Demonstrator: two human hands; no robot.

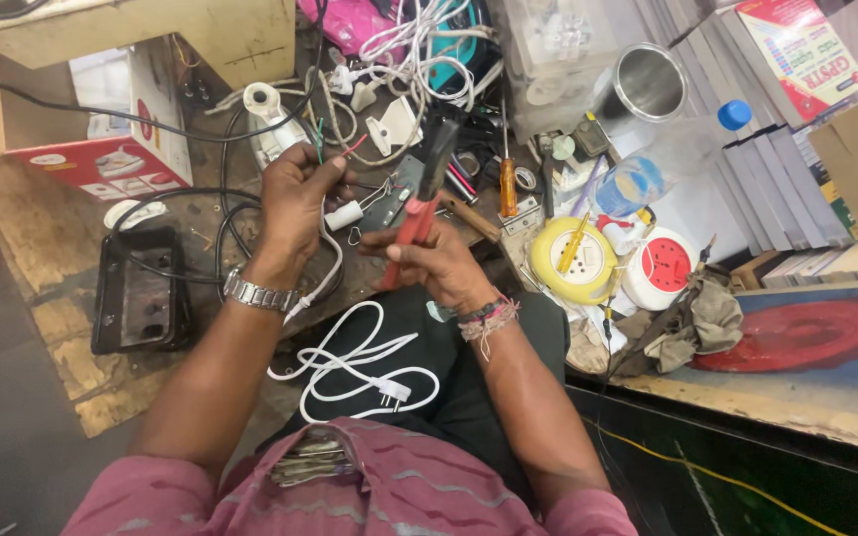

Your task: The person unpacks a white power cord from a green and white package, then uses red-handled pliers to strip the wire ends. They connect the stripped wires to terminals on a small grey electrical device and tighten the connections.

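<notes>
This is a small electrical repair workshop. A worn wooden bench (42,248) is crowded with tangled white cords (419,40), a screwdriver (508,184), red-handled pliers (414,213), a yellow reel (573,260), a round socket board (662,266) and a greasy rag (702,318). A boxed iron (126,139), a black iron base (141,293) lying opened on the bench and stacked cartons (747,169) on the right suggest appliances are mended here.
</notes>
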